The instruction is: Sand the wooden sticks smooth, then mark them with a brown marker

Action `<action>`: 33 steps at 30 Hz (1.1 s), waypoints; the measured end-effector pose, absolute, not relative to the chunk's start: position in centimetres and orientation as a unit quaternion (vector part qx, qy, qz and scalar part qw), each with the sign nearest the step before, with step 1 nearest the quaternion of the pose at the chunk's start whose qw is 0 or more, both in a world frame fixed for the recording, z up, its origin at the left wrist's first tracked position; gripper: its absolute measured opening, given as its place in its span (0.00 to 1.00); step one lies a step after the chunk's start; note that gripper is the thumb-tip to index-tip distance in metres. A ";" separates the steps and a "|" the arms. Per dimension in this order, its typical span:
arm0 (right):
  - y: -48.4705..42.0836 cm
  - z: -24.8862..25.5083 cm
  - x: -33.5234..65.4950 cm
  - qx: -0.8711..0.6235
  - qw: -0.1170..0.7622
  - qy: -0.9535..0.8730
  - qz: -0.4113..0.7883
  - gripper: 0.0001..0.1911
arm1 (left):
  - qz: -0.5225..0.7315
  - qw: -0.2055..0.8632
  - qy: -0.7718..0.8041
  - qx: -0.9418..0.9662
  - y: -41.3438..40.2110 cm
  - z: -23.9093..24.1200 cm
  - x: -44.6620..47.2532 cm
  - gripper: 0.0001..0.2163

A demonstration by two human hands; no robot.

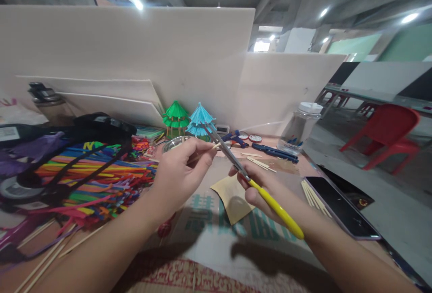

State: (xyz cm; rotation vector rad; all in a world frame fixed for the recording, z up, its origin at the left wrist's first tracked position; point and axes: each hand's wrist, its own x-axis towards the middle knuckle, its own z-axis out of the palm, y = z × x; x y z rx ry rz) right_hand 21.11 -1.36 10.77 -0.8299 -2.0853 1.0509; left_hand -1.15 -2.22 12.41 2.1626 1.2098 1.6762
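Observation:
Between thumb and fingers, my left hand (pixel 184 176) pinches a thin wooden stick (pixel 216 146) whose tip pokes out to the right. My right hand (pixel 258 182) is closed round scissors (pixel 275 205) with yellow handles. Their metal blades point up and left and meet the stick's tip; whether they are cutting into it I cannot tell. Under the hands lies a square of sandpaper (pixel 232 198) with a curled edge, on a printed cardboard sheet (pixel 202 243). Behind the hands stand a green tiered paper roof model (pixel 176 117) and a light blue one (pixel 200 117).
Colourful pipe cleaners (pixel 101 167) and a black bag (pixel 97 126) crowd the left side. A glue gun (pixel 236 138), a navy utility knife (pixel 275 152) and a clear jar (pixel 300 126) stand or lie behind. On the right are a phone (pixel 342 207) and several sticks (pixel 314 198).

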 end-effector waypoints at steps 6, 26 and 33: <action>-1.5 11.2 20.8 -0.325 0.327 -0.795 0.394 0.36 | 0.551 0.027 0.402 0.731 -2.3 12.6 -1.2 0.03; -1.6 11.6 20.5 -0.406 0.334 -0.809 0.263 0.37 | 0.547 0.016 0.417 0.726 -2.4 12.2 -1.0 0.04; -1.5 11.6 20.7 -0.397 0.330 -0.809 0.282 0.34 | 0.594 0.193 0.378 0.683 -2.0 12.5 -0.7 0.07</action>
